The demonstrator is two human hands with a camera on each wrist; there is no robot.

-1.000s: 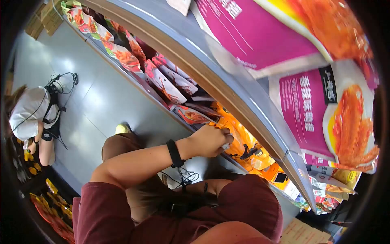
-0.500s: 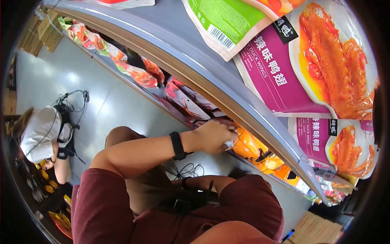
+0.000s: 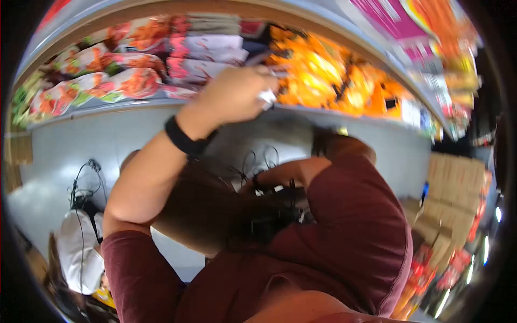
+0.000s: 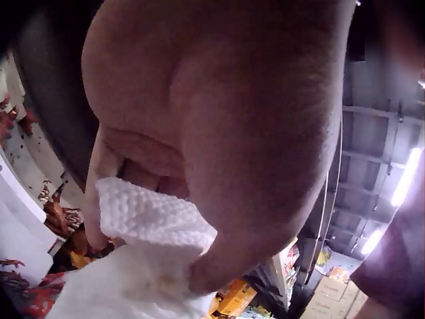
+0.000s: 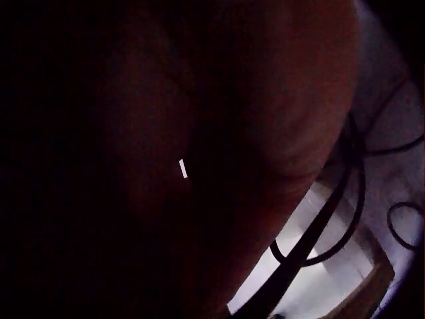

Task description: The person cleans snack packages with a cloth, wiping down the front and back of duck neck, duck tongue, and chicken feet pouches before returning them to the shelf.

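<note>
White cloth (image 4: 149, 219), dimpled, is in the left hand (image 3: 239, 94), the fingers curled round it and the thumb pinching; its loose part hangs below the grip. Its location is the front of the lower shelf (image 3: 116, 106), at the left end of the orange packs (image 3: 307, 72) and just right of the white-and-pink packs (image 3: 207, 51). Contact between cloth and shelf cannot be confirmed. Change noted: over the last half second the head view has swung round — the lower shelf, slanting before, now runs across the far side, and more of its row shows. The cloth remains at the same join between packs, so the work appears to be confined to that stretch. The right hand (image 5: 265, 119) is low, near black cables (image 5: 309, 232); too dark to tell how its fingers lie. Further out: a magenta pouch (image 3: 385, 19) on the upper shelf, far right; stacked cartons (image 3: 458, 183) at right; a second person (image 3: 81, 253), near left.
</note>
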